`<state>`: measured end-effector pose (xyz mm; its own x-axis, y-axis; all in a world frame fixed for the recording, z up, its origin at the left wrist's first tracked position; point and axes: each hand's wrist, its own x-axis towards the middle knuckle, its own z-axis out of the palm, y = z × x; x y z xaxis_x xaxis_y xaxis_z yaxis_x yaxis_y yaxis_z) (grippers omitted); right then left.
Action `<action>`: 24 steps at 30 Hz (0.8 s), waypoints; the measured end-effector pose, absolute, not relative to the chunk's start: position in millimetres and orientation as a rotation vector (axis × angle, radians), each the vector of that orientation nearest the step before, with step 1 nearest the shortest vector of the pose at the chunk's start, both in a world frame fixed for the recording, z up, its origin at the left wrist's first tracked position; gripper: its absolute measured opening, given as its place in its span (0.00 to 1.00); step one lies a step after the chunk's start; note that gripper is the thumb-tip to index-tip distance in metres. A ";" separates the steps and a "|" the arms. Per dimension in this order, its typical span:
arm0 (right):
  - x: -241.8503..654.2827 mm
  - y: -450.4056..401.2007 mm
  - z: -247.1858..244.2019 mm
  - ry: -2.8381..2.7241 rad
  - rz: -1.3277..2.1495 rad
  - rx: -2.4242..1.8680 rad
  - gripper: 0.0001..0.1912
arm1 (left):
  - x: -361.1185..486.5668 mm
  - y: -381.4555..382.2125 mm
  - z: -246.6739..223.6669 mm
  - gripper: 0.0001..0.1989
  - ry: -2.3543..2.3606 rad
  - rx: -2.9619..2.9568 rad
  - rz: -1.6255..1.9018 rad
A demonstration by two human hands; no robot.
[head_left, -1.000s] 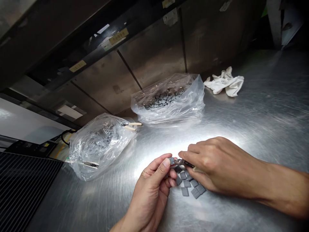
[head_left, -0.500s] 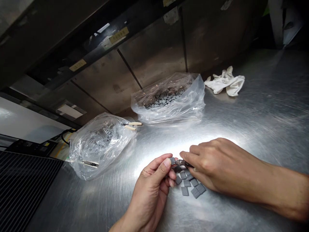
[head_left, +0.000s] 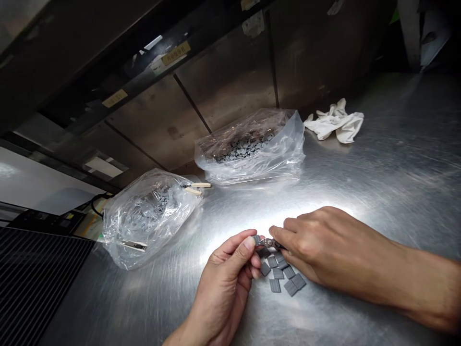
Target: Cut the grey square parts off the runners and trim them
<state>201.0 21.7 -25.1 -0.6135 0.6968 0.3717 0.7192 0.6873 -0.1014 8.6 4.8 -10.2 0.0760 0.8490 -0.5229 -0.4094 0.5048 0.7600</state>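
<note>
My left hand [head_left: 230, 278] pinches a small grey ridged square piece [head_left: 256, 239] between thumb and forefinger. In my right hand [head_left: 313, 245] is a pair of nippers [head_left: 270, 243], its metal jaws pointing left and meeting the edge of that piece. The handles are mostly hidden under my right fingers. Below the jaws, several loose grey square pieces [head_left: 275, 285] lie on the metal table [head_left: 173, 298], between my two hands.
A clear plastic bag [head_left: 288, 163] of many grey pieces stands at the back. Another bag [head_left: 144, 240] lies left, with cream-handled pliers [head_left: 200, 185] and a utility knife [head_left: 134, 245] on it. A crumpled white glove [head_left: 336, 122] rests at the back right.
Both hands keep almost the same pose, with the nippers still at the grey piece. The whole view shifts very slightly; the loose pieces and bags stay in place.
</note>
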 end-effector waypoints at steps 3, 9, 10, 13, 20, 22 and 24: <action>204.3 26.0 -24.3 -2.501 0.003 -1.111 0.04 | 8.6 5.4 -10.7 0.11 1.124 0.482 0.996; 216.1 38.9 -11.3 -2.348 0.428 -1.180 0.06 | 6.7 6.7 -9.9 0.07 1.092 0.464 0.996; 216.7 39.7 -9.2 -2.347 0.532 -1.150 0.08 | 6.6 6.8 -9.4 0.07 1.087 0.451 1.000; 215.1 39.8 -6.4 -2.411 0.752 -1.038 0.14 | 6.2 7.3 -8.7 0.08 1.080 0.432 1.013; 210.9 39.8 -11.7 -2.433 0.791 -1.050 0.15 | 5.6 8.4 -10.1 0.06 1.069 0.458 0.984; 210.4 40.4 -12.6 -2.400 0.806 -1.030 0.14 | 5.2 7.6 -10.5 0.08 1.043 0.498 0.978; 209.2 40.1 -12.4 -2.320 0.861 -1.010 0.12 | 4.7 6.3 -10.9 0.09 1.026 0.540 0.967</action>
<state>209.2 40.1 -12.4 -0.6220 0.7661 0.1616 0.4750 0.5333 -0.7000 4.7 6.3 -10.9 0.1810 0.8676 -0.4631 -0.4107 0.4945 0.7660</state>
